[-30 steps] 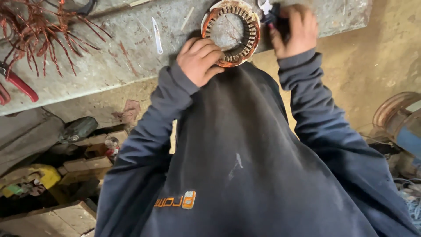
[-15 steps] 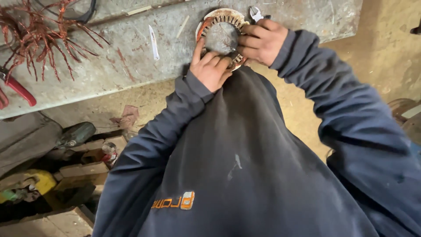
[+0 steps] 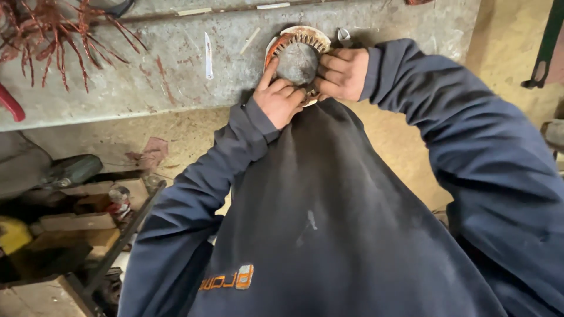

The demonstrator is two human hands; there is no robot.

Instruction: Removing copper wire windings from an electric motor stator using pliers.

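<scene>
An orange logo patch (image 3: 226, 278) sits on the dark sweatshirt front, lower left. A small can with a red-and-white label (image 3: 119, 196) stands among floor clutter.

I see both hands on the stator (image 3: 298, 47) at the bench (image 3: 176, 76) edge: left hand (image 3: 281, 98) below, right hand (image 3: 342, 71) beside. Copper wire (image 3: 47, 35) lies far left.

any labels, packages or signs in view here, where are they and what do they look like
Logo patch: low on the front of the dark blue sweatshirt, small, orange and grey block shapes.
Can: among the clutter on the floor at lower left, small cylinder, red and white wrap.
Yellow container: far lower left, rounded, plain yellow.
No signs or screens show.
</scene>
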